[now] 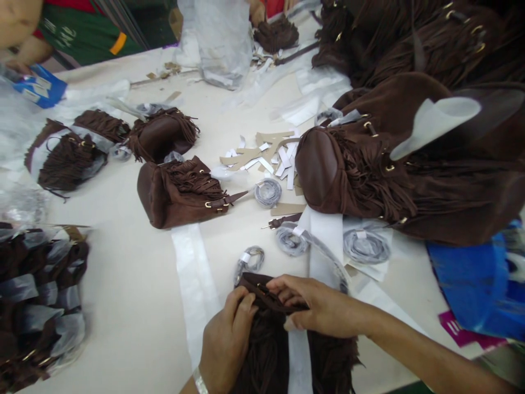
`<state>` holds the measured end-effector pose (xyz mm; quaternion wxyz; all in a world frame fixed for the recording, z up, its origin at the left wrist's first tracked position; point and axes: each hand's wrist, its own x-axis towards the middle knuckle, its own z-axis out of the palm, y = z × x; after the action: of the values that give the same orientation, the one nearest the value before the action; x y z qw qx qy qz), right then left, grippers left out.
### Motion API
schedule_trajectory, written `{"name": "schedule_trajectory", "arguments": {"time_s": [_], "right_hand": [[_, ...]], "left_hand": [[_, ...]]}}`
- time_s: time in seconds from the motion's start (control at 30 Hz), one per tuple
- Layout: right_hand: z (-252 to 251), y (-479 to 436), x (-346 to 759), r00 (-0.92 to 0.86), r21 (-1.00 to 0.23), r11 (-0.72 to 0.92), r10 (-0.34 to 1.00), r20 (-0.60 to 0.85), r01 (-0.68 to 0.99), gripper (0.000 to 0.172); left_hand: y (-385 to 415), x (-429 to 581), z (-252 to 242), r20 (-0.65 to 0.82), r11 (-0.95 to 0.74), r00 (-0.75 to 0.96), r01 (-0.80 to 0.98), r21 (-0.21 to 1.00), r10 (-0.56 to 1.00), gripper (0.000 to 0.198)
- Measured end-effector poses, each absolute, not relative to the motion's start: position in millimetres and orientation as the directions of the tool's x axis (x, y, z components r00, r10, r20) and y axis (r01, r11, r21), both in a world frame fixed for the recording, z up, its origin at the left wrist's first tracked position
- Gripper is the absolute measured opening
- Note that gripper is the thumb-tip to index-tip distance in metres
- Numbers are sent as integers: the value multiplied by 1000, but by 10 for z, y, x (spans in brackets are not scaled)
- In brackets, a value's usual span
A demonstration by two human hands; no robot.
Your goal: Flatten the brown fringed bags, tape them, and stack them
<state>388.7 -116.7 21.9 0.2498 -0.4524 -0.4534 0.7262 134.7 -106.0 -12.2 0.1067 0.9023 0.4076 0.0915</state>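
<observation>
A dark brown fringed bag (270, 350) is close to me at the table's front, its opening facing away from me. My left hand (229, 334) pinches the left edge of the opening between thumb and fingers. On the right side of that opening, my right hand (315, 306) grips the rim, with the thumb on the near face and the fingers curled over the far edge. A pale strip (299, 355) hangs down the bag's front below my right hand. Just beyond the bag lies a plastic-wrapped coiled strap (251, 258).
Brown fringed bags (180, 191) lie at the left middle, with a large pile (410, 164) at right. Cardboard and paper strips (266, 153) and wrapped coils (365, 244) litter the middle. Packed bags (41, 301) stand at left. A blue bag (479, 284) is at right. Co-workers' hands (256, 12) show at the back.
</observation>
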Motion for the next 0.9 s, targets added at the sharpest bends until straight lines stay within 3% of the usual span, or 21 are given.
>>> {"name": "schedule_trajectory", "arguments": {"time_s": [0.1,0.17,0.3,0.37,0.47,0.53,0.63,0.8,0.9], "right_hand": [[228,-1187,3871,-461,-887,-457,774,-434,67,53],[226,-1212,3857,-415,-886,-443,787,-456,134,42],[209,-1266,3845,-282,-875,-327,855,-435,358,17],[209,-1278,3847,-275,-861,-293,862,-426,416,12],[226,-1280,3858,-311,-868,-264,857,-412,421,12],[238,-1281,3873,-329,-878,-240,860,-390,413,15],[244,-1291,3898,-339,-883,-252,853,-396,396,19],[258,-1276,3900,-340,-880,-258,850,-403,398,15],[301,-1215,3905,-350,-876,-232,850,-394,423,14]], "left_hand": [[-1009,1344,-135,-3,-648,668,723,240,744,24],[-951,1358,-104,-59,-637,676,717,283,735,21],[-827,1397,18,-91,-531,684,636,560,723,15],[-784,1387,57,-109,-423,660,590,687,744,15],[-731,1297,44,-169,-244,578,567,786,799,16],[-690,1197,19,-169,-186,505,576,796,846,21],[-640,1073,46,-116,-232,449,645,728,886,21],[-658,1139,185,-33,-414,561,648,639,827,11],[-626,1266,193,-49,-535,669,634,558,742,32]]}}
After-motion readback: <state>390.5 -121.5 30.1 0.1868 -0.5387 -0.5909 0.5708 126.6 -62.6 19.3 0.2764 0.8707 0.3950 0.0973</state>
